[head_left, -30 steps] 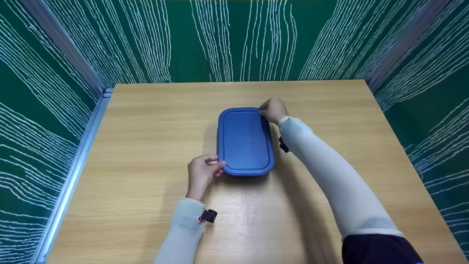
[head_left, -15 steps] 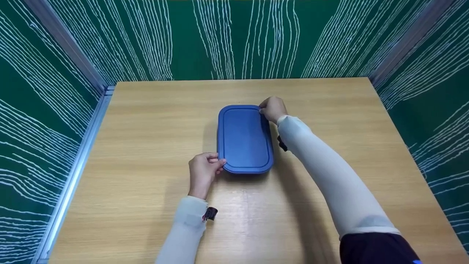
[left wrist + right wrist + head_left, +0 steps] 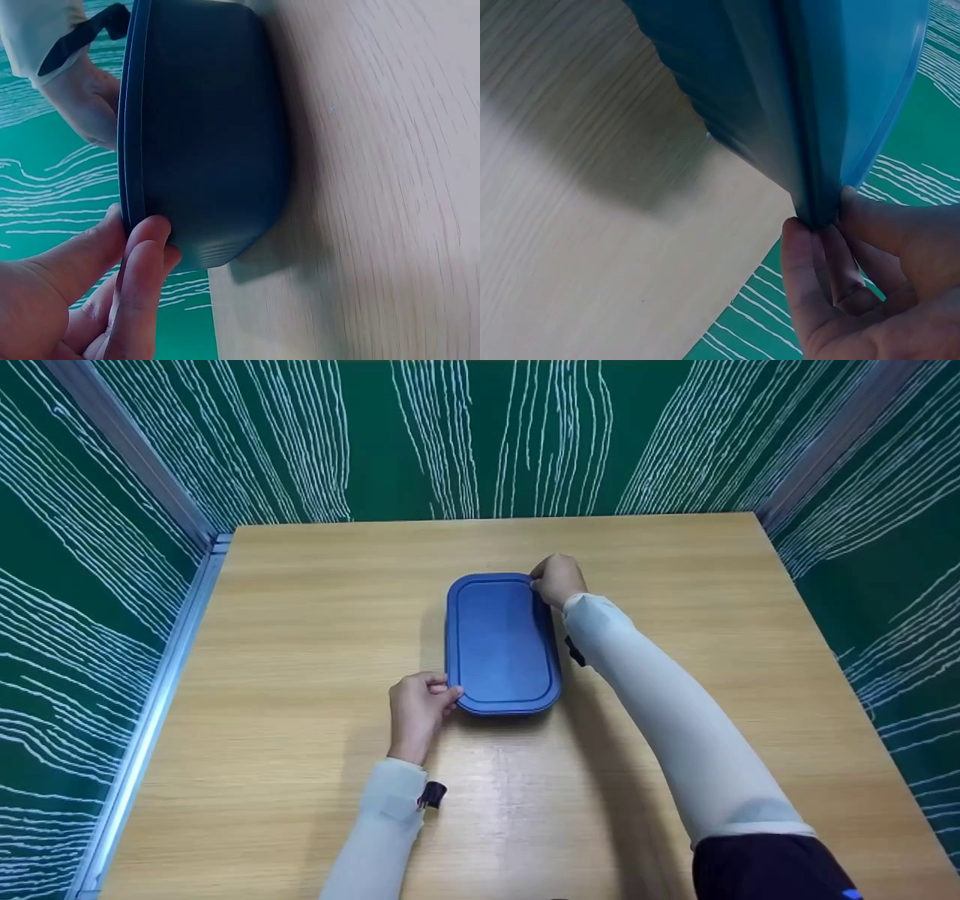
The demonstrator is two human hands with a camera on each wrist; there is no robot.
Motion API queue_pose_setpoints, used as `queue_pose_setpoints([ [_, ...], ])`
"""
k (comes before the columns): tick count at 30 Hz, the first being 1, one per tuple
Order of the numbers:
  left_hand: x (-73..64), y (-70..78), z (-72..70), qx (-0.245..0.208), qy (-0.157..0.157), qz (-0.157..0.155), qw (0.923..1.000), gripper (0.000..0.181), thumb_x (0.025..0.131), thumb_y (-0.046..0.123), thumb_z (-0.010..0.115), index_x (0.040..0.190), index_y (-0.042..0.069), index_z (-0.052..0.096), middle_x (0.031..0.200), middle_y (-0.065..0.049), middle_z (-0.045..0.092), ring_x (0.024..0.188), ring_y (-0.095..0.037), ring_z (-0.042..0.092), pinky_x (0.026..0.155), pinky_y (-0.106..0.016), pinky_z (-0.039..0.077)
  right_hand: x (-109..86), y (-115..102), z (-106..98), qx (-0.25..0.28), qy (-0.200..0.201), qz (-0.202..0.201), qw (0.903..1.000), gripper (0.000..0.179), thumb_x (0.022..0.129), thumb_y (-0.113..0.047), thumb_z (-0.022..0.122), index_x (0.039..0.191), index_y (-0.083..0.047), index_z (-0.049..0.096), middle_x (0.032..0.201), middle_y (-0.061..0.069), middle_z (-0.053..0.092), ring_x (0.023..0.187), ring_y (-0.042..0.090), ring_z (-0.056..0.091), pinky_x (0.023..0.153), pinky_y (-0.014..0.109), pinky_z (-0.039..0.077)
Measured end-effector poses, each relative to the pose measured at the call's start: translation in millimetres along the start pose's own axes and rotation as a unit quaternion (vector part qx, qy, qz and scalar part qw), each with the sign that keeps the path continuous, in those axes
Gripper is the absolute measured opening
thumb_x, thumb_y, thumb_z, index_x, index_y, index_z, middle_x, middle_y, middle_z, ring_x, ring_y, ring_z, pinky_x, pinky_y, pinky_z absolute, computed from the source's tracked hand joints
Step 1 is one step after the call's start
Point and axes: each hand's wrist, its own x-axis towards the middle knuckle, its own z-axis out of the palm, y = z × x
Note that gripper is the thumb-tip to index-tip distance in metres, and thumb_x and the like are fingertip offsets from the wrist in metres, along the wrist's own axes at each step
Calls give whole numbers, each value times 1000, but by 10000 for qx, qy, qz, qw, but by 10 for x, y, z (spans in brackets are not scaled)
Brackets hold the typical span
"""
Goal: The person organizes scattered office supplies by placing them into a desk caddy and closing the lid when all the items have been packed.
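Observation:
A blue rectangular food container (image 3: 210, 127) with rounded corners stands on the wooden table, its matching blue lid (image 3: 502, 641) on top. At the lid's near left corner my left hand (image 3: 420, 709) pinches the rim, thumb above and fingers beneath, as the left wrist view shows. My right hand (image 3: 560, 581) grips the rim at the far right corner; in the right wrist view its thumb and fingertips (image 3: 799, 240) close on the edge from both sides. Along the right side the lid's edge looks slightly bent. The container's inside is hidden under the lid.
The wooden table (image 3: 300, 607) reaches back to a green wall (image 3: 390, 442) with white wavy lines. Similar green panels stand left and right. A metal rail (image 3: 150, 720) runs along the table's left edge. A small black camera (image 3: 433, 795) sits on the left wrist.
Both hands keep their hold on the lid's corners, and the container stays in place. The view shifts only slightly.

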Motion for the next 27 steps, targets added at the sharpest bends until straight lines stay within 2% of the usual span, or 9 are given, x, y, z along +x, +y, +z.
queue_pose_setpoints([
  [8,39,-7,-38,-43,-211,9,9998,24,79,4,81,101,-3,74,84,-13,74,70,-27,72,64,-34,62,-8,55,42,90,156,-40,9998,24,97,-4,58,116,3,71,119,19,67,109,30,65,93,41,56],
  [12,111,40,-117,754,-387,74,9964,19,82,12,80,98,3,77,87,-9,75,73,-23,71,68,-33,61,-37,121,112,282,295,-161,9990,27,99,-7,56,121,2,68,123,19,66,109,30,64,94,41,55],
  [14,222,118,-145,1421,-322,409,9885,16,87,20,76,97,7,77,87,-6,74,75,-20,69,70,-33,59,-55,174,128,369,441,-297,9979,30,99,-9,56,126,2,65,126,19,64,111,30,63,95,42,54],
  [16,396,204,-130,2146,-193,965,9717,25,94,28,68,109,9,75,103,-7,73,90,-22,69,82,-35,57,-84,239,155,349,614,-507,9962,35,101,-14,55,132,1,60,133,19,60,119,32,58,102,44,49],
  [18,629,280,-54,2652,-226,1456,9529,39,101,33,56,129,8,64,128,-10,65,116,-26,61,101,-39,50,-125,297,200,295,730,-786,9938,41,102,-18,53,140,0,53,141,20,52,129,34,50,111,46,41],
  [20,870,324,63,3025,-464,1843,9340,53,105,37,46,147,7,44,152,-10,43,140,-27,40,118,-40,32,-171,343,264,195,754,-1040,9915,48,104,-23,49,147,-2,43,148,20,43,139,36,38,119,47,29],
  [22,1057,324,195,3295,-803,2000,9192,62,106,42,37,156,7,24,163,-8,20,150,-26,16,125,-40,13,-210,373,350,174,725,-1242,9894,50,106,-25,44,150,-2,37,154,20,37,143,36,31,122,46,22],
  [24,1165,282,306,3380,-984,2012,9141,66,106,45,32,158,8,15,165,-8,11,152,-25,7,125,-40,8,-244,384,428,212,744,-1324,9882,51,107,-26,41,152,-3,34,156,18,34,145,36,28,123,44,19],
  [27,1197,199,390,3288,-922,1985,9187,69,106,49,30,158,8,12,165,-9,9,152,-26,7,125,-41,9,-275,379,520,276,926,-1364,9859,49,107,-26,40,150,-3,37,154,16,38,144,34,31,123,41,20],
])
